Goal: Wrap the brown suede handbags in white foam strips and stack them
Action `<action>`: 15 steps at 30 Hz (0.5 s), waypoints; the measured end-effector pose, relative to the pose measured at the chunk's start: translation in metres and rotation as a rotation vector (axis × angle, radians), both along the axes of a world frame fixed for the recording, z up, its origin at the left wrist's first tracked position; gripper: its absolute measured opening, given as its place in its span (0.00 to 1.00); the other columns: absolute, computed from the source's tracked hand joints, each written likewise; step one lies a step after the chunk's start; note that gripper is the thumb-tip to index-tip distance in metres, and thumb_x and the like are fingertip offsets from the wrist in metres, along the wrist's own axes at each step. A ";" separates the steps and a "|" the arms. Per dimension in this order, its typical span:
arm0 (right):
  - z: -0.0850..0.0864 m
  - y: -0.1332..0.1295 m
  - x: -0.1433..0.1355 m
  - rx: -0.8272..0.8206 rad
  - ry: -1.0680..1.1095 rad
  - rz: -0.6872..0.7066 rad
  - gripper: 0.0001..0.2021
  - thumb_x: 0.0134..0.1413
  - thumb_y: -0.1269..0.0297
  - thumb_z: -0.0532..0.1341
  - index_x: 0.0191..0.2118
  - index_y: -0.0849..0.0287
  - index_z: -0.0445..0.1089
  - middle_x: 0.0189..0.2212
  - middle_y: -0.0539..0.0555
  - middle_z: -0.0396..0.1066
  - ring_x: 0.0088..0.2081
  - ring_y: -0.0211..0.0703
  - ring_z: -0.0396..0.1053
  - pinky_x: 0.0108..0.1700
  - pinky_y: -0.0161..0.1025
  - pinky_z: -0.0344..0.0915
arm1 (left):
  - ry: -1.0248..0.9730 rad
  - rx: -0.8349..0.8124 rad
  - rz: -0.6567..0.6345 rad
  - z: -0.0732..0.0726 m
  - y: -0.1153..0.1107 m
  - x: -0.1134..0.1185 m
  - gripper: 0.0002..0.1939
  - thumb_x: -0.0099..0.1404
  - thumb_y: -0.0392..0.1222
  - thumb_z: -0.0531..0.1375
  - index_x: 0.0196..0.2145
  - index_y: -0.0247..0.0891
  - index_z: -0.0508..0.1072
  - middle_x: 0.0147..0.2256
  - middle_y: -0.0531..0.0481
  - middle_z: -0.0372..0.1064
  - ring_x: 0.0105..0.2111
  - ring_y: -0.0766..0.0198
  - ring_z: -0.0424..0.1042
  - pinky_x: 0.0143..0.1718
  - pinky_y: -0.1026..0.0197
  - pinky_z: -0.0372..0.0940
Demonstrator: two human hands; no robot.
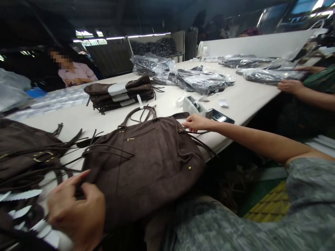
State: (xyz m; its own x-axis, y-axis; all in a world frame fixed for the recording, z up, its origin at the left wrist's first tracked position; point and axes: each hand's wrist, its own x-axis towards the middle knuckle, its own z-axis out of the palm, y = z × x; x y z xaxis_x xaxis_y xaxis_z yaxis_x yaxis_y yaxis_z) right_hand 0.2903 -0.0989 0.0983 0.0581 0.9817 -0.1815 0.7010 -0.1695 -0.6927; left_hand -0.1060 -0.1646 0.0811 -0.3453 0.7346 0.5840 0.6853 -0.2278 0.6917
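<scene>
A dark brown handbag lies at the table's near edge, its looped handles pointing away and a white tag strip on them. My right hand is closed at the bag's upper right corner, beside the thin cords; what its fingers pinch is too small to make out. Over the bag's lower left side is my left hand, blurred, with index finger and thumb apart and nothing visible between them. More brown bags lie at the left, with white tag strips below them.
Stacked brown bags with paper bands lie beyond the handbag. A tape dispenser and a phone are near my right hand. Plastic-wrapped bags lie farther back. One person is at the left; another person's hand touches a wrapped bag.
</scene>
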 end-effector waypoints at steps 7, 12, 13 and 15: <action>-0.002 0.036 -0.039 -0.295 -0.212 0.086 0.38 0.56 0.31 0.50 0.31 0.70 0.71 0.21 0.63 0.73 0.24 0.51 0.75 0.30 0.41 0.72 | 0.407 -0.453 -0.597 -0.007 -0.031 0.159 0.20 0.67 0.59 0.55 0.39 0.37 0.71 0.36 0.45 0.71 0.37 0.55 0.72 0.38 0.55 0.67; 0.004 0.047 -0.051 -0.086 -0.401 0.199 0.19 0.49 0.54 0.68 0.25 0.69 0.71 0.33 0.72 0.76 0.41 0.59 0.76 0.43 0.41 0.68 | 0.520 -0.643 -0.512 -0.017 -0.033 0.201 0.31 0.66 0.60 0.55 0.51 0.27 0.66 0.47 0.34 0.68 0.52 0.45 0.68 0.51 0.50 0.65; 0.007 0.045 -0.051 -0.060 -0.389 0.200 0.15 0.48 0.60 0.69 0.24 0.69 0.71 0.34 0.73 0.76 0.43 0.59 0.75 0.42 0.40 0.68 | 0.469 -0.656 -0.526 -0.017 -0.032 0.203 0.32 0.66 0.60 0.55 0.53 0.26 0.64 0.50 0.33 0.67 0.54 0.45 0.66 0.53 0.50 0.63; 0.014 0.039 -0.053 -0.025 -0.355 0.193 0.12 0.47 0.64 0.68 0.23 0.67 0.70 0.34 0.69 0.76 0.42 0.56 0.75 0.39 0.37 0.68 | 0.332 -0.682 -0.548 -0.017 -0.028 0.203 0.34 0.65 0.60 0.56 0.56 0.26 0.62 0.52 0.32 0.65 0.56 0.44 0.64 0.55 0.49 0.62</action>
